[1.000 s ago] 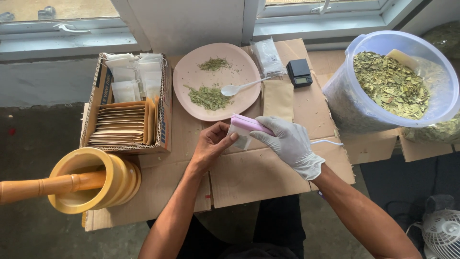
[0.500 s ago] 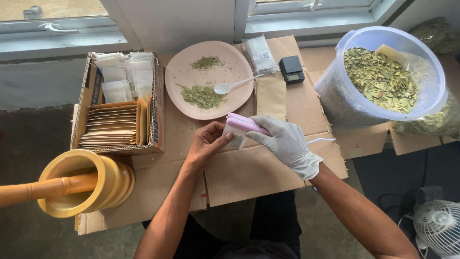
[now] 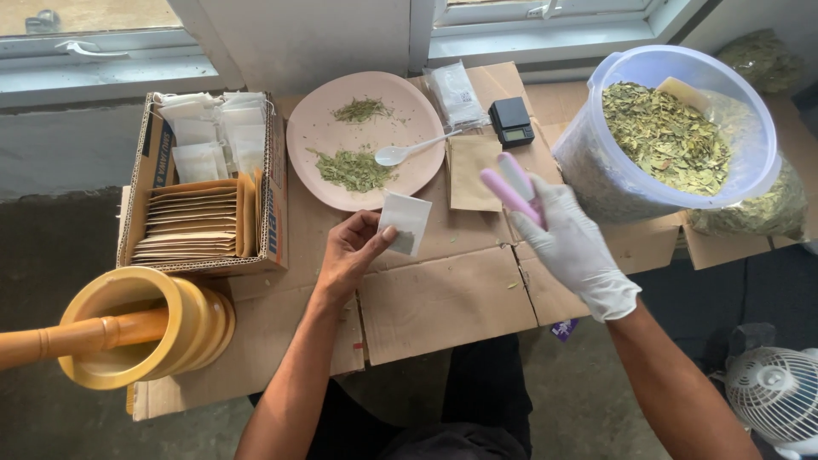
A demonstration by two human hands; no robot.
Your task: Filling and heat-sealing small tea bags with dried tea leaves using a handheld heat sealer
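Note:
My left hand (image 3: 349, 254) pinches a small white sachet (image 3: 406, 222) by its lower edge and holds it upright over the cardboard (image 3: 443, 298). My right hand (image 3: 573, 247), in a white glove, grips a pink and white hand sealer (image 3: 509, 185) and holds it up to the right of the sachet, apart from it. Just beyond the sachet lies a pink plate (image 3: 319, 136) with two small heaps of dried green herb and a white spoon (image 3: 409, 151).
A cardboard box (image 3: 271, 213) of brown envelopes and white sachets stands at left. A yellow mortar with a wooden pestle (image 3: 128, 336) sits at front left. A big tub of dried leaves (image 3: 673, 136), a small black scale (image 3: 513, 121), a brown envelope (image 3: 472, 170) and a fan (image 3: 775, 392) are at right.
The sealer was clamped on the sachet between both hands. Now my right hand has lifted it away to the right, and my left hand alone holds the sachet.

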